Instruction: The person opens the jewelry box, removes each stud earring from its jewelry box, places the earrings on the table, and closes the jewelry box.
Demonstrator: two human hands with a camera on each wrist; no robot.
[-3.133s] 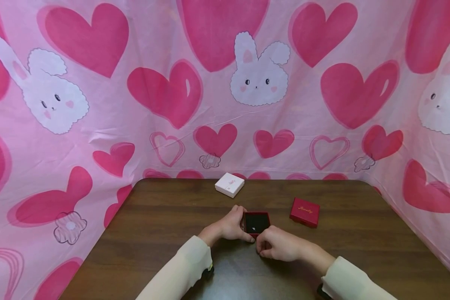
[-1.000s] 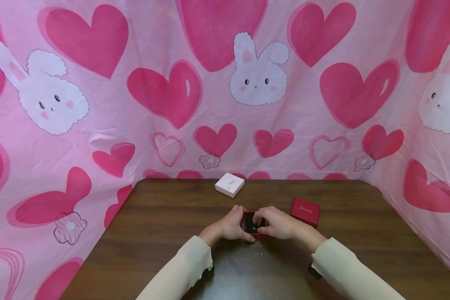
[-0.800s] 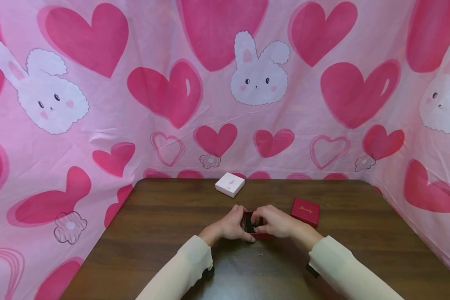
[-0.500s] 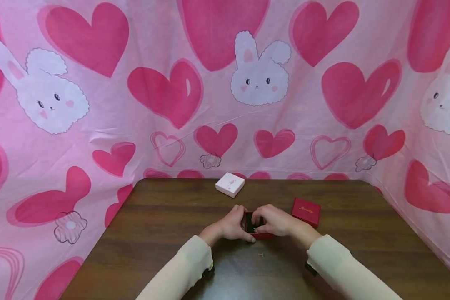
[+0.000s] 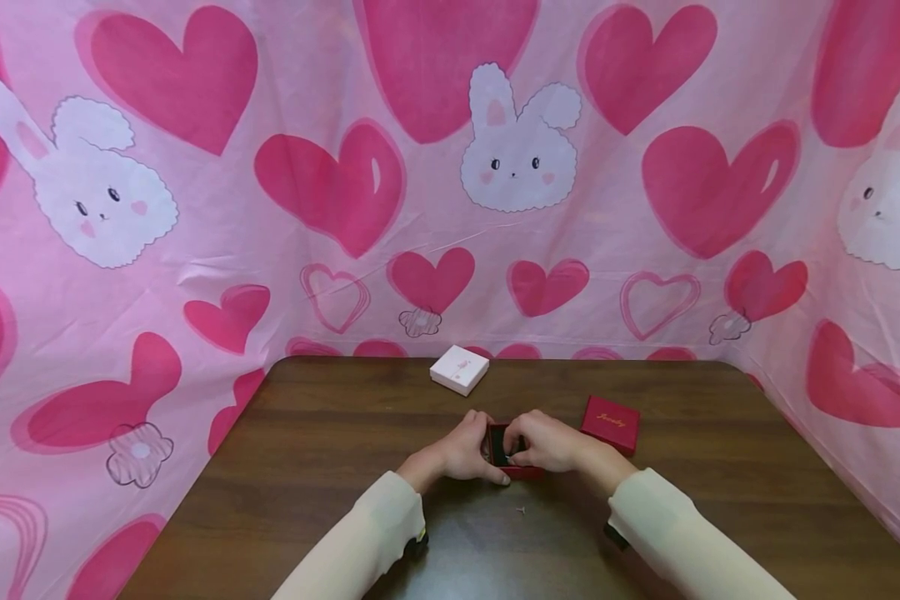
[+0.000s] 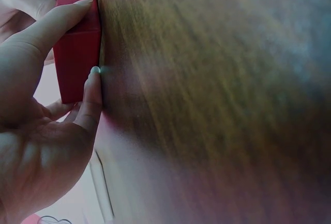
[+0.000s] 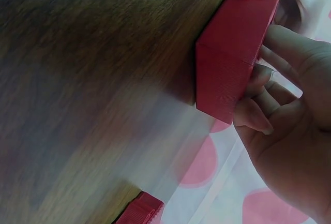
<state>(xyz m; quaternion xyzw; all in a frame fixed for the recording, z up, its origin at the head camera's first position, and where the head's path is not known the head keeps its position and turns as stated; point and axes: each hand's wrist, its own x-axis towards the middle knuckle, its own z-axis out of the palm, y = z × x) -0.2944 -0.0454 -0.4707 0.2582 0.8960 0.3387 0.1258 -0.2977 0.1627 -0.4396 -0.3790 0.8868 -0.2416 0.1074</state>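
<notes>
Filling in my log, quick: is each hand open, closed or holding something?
Left hand: closed, gripping the red box.
Right hand: dipped into that box; whether it pinches anything cannot be told.

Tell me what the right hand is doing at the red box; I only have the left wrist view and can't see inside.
Observer: The head view shows the right hand with fingers reaching into the open red box.
Operator: Anything loose on the table?
Observer: Yes, a tiny pale piece on the near side of the box, too small to identify.
Operator: And over to the right?
Observer: A red box or lid with gold lettering, apart from the held box.
</notes>
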